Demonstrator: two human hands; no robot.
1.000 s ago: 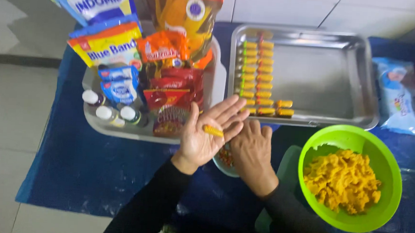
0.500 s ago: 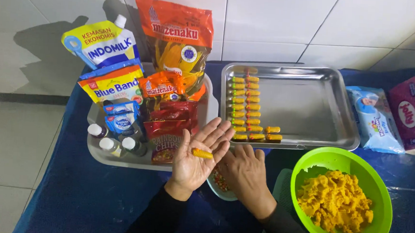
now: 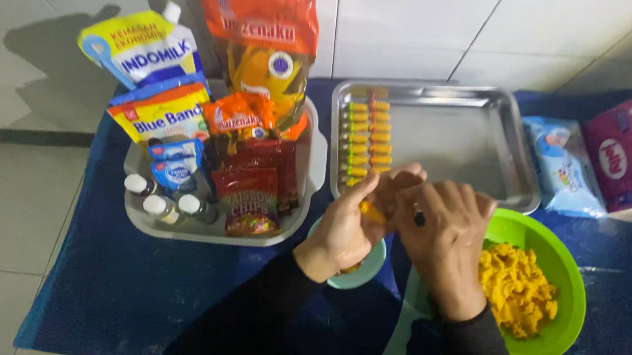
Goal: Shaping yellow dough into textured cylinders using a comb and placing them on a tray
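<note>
Rolling a soft orange dough stick [image 3: 372,212] between left hand [image 3: 348,227] and right hand [image 3: 445,240]

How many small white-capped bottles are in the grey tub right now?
3 small white-capped bottles, clustered in the front left corner of the grey tub; the packets behind could hide more.

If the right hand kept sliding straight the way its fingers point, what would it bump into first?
Probably the metal tray. The right hand points up and away toward its near rim, by the rows of small yellow rolls. Height is hard to judge, so it might pass over.
</note>
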